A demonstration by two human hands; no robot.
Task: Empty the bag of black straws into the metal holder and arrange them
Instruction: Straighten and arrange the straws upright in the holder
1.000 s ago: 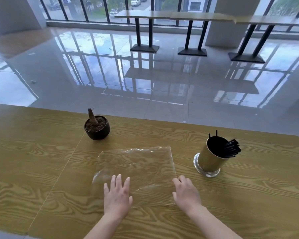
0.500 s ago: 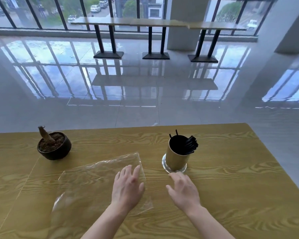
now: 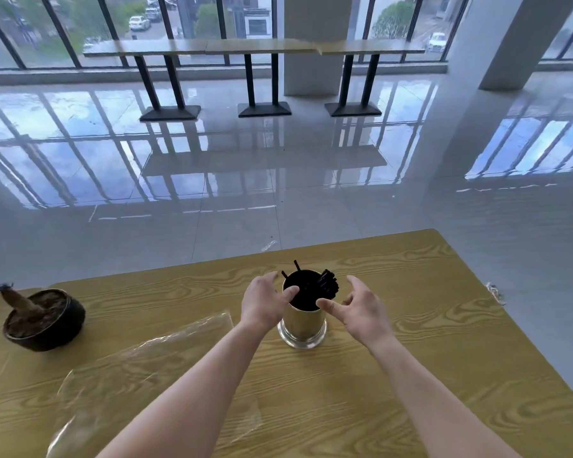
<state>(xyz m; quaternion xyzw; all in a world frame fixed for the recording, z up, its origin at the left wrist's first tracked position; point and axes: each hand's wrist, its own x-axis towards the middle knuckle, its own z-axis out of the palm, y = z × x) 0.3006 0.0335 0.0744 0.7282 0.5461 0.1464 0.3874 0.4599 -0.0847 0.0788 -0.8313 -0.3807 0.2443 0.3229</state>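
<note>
A gold metal holder (image 3: pixel 303 325) stands upright on the wooden table (image 3: pixel 427 342). Black straws (image 3: pixel 326 285) lean bunched against its right rim, with two loose ones poking up at the back left. My left hand (image 3: pixel 263 302) is at the holder's left rim, fingers apart, thumb over the opening. On the other side, my right hand (image 3: pixel 361 309) hovers with spread fingers and its thumb pointing at the rim. Neither hand holds anything. The empty clear plastic bag (image 3: pixel 153 375) lies flat on the table to the left, partly under my left forearm.
A dark bowl-shaped pot (image 3: pixel 43 320) with soil and a plant stump sits at the table's left. The table's far edge runs just behind the holder, its right edge slants down at the right. Beyond lies a glossy tiled floor with high tables (image 3: pixel 255 49) by the windows.
Both hands left the flattened bag and moved forward and right, up to the holder's rim on either side. The view turned right, bringing the holder to the centre.
</note>
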